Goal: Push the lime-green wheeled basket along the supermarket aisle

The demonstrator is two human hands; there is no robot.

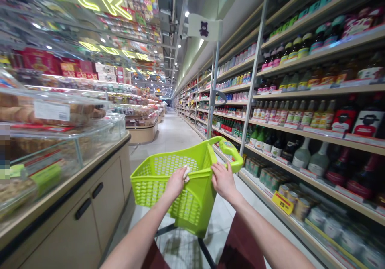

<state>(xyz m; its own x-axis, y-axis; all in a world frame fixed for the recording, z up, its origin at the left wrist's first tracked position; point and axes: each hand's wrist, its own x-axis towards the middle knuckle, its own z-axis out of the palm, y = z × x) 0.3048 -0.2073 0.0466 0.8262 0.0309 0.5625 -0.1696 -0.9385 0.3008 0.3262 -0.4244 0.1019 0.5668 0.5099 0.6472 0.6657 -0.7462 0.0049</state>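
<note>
A lime-green plastic shopping cart (192,208) stands in front of me in the aisle, turned so that its basket points left. My left hand (177,182) is closed at the near side rim, with a crumpled white wipe (187,174) showing at its fingertips. On the corner by the handle, my right hand (223,179) is wrapped round the green rim. The cart's curved handle (236,156) rises just beyond that hand. Through the perforated side no goods show in the basket.
Shelves of bottles and cans (300,116) run along the right, with a yellow price tag (282,202) low down. At left is a wooden bakery counter (99,204) with a clear display case (99,140). The pale tiled aisle (177,128) stretches ahead between them.
</note>
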